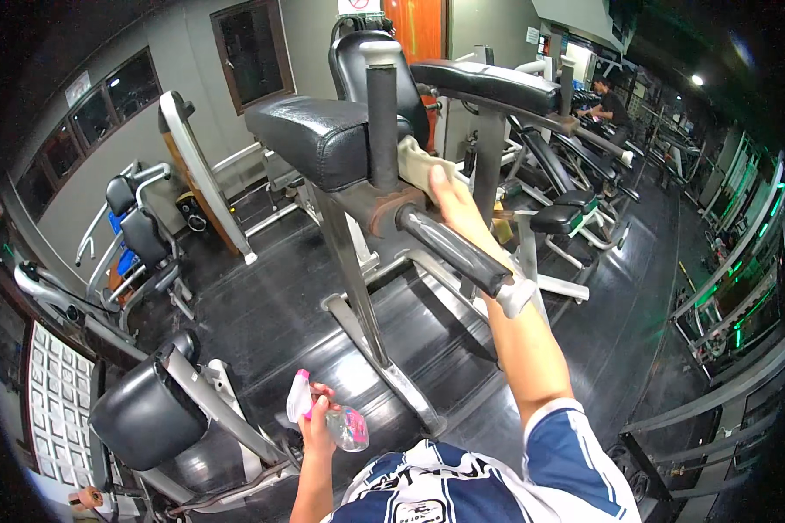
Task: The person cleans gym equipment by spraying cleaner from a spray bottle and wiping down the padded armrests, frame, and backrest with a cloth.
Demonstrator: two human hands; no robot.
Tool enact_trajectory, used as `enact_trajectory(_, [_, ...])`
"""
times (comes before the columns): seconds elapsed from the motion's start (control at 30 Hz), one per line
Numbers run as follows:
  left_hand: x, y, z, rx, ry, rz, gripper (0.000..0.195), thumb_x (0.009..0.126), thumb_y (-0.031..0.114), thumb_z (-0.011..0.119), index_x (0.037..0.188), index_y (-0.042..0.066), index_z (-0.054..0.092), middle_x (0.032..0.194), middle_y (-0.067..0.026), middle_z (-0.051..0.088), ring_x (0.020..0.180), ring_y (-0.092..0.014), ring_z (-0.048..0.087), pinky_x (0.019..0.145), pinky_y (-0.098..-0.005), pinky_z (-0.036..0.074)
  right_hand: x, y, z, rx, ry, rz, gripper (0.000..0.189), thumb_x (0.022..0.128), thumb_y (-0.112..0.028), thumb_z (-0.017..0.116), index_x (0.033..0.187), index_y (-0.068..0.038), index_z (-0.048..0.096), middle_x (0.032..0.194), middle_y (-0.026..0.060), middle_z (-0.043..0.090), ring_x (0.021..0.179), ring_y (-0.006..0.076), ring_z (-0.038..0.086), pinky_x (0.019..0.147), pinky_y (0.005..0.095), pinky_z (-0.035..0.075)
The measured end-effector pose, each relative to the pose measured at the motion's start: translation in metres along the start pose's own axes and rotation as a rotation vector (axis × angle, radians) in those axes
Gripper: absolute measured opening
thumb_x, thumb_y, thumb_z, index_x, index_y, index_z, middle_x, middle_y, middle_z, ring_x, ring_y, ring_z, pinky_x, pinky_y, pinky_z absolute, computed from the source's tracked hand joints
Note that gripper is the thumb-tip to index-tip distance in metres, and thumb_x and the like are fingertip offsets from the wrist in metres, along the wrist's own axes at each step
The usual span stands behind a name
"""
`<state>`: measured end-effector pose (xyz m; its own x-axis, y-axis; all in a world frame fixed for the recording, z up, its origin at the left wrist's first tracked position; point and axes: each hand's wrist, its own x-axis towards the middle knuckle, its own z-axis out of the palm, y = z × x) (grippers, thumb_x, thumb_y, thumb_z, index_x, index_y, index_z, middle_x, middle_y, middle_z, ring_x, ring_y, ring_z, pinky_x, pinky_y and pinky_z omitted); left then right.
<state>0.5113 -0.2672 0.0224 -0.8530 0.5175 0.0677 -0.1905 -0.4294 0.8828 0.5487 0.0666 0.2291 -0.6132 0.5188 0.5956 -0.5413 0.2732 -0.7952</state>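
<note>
My right hand (451,193) reaches forward, pressing a pale beige cloth (422,167) against the inner side of a padded forearm rest (320,140) on a dip and leg-raise station. Just left of the cloth rises the station's dark upright grip (383,124) with a pale end cap. A second black handle (454,248) with a worn white tip passes over my right forearm. Low in front of my body, my left hand (317,418) holds a clear spray bottle (348,428) with a pink and white trigger head. Part of the cloth is hidden behind the upright grip.
Beside me at left stands a machine with a black pad (149,408). A seated machine (147,232) is near the left wall. Benches (556,219) line the right, where another person (608,108) bends by a rack. Metal rails (706,399) run along the lower right.
</note>
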Motion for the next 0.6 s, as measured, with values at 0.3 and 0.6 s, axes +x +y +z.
enact_trajectory(0.3, [0.011, -0.021, -0.012, -0.024, 0.120, -0.050, 0.030, 0.086, 0.019, 0.065, 0.112, 0.008, 0.056, 0.096, -0.0027, 0.057, 0.082, -0.009, 0.057, 0.064, -0.0242, 0.050, -0.022, -0.018, -0.014, -0.288, -0.116, -0.011, 0.050, 0.101, -0.043, 0.042, 0.118, 0.000, 0.061, 0.112, 0.0086, 0.065, 0.105, 0.0158, 0.058, 0.096, 0.0296, 0.040])
enact_trajectory(0.6, [0.011, -0.027, -0.049, -0.100, 0.135, -0.028, 0.054, 0.087, 0.016, 0.063, 0.136, 0.005, 0.043, 0.103, -0.0034, 0.055, 0.076, -0.009, 0.056, 0.069, -0.0238, 0.049, -0.118, 0.041, -0.002, 0.498, 0.289, 0.660, 0.058, 0.092, -0.052, 0.056, 0.129, -0.008, 0.050, 0.119, 0.0080, 0.058, 0.106, 0.0207, 0.059, 0.091, 0.0393, 0.051])
